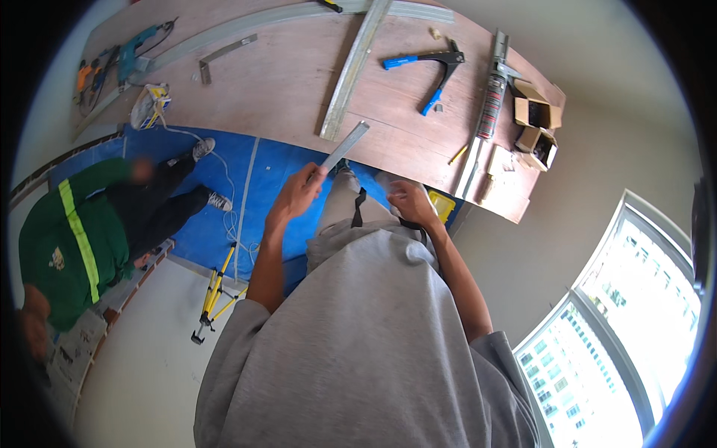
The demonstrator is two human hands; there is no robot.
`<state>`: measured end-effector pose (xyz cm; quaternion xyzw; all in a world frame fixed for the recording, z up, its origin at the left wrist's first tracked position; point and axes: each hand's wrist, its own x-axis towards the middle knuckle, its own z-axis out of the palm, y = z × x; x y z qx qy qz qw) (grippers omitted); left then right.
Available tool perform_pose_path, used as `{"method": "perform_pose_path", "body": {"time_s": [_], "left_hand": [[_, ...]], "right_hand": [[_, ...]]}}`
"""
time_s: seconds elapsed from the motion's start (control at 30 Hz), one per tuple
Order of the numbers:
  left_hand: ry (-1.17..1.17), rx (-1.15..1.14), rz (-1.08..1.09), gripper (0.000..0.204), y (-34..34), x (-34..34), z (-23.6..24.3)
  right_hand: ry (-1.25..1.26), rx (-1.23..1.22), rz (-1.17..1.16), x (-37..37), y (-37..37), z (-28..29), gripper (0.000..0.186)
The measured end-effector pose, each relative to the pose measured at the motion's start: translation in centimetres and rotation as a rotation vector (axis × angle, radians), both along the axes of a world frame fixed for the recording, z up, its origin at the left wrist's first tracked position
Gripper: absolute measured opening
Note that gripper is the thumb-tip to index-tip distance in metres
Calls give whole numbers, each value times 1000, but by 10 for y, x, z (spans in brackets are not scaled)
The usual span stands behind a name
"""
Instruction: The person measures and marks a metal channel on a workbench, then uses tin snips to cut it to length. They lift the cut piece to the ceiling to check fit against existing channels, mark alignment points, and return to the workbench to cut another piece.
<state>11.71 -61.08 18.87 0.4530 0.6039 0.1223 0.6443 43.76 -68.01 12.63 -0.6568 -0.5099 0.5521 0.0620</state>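
My left hand (296, 196) is closed around the lower end of a short, flat metal strip (346, 146). The strip points up and to the right, its far end overlapping the table's near edge in view. My right hand (412, 201) is in front of my right thigh, fingers curled in. Whatever its fingers hold, if anything, is too small to make out. Beyond my hands, a long metal channel (354, 71) lies across the wooden table (291, 97). To its right rests a black plier-like tool with blue handles (433, 67).
A caulking gun with a tube (491, 104) and open cardboard boxes (536, 112) sit at the table's right. A bent metal piece (228, 51) and a teal power drill (136, 51) lie left. A person in green (97, 231) is beside a yellow tripod (216, 287); a white cable (224, 160) crosses the blue floor covering.
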Motion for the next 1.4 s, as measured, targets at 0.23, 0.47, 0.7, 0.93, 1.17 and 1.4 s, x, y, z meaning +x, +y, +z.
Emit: {"method": "perform_pose_path", "body": {"time_s": [0.23, 0.47, 0.7, 0.93, 1.17, 1.4], "left_hand": [[136, 658, -35, 51, 9, 1, 9], [225, 742, -110, 46, 13, 32, 32], [-195, 692, -221, 60, 17, 28, 47], [-113, 310, -307, 59, 5, 6, 41], [363, 389, -36, 65, -36, -18, 32], [377, 308, 345, 64, -85, -15, 78]], "right_hand": [[431, -25, -172, -37, 47, 84, 72], [586, 112, -611, -101, 60, 124, 29], [585, 381, -394, -80, 50, 123, 20], [561, 164, -302, -80, 55, 118, 32], [416, -5, -264, -25, 56, 89, 47], [399, -57, -52, 2, 95, 39, 44]]}}
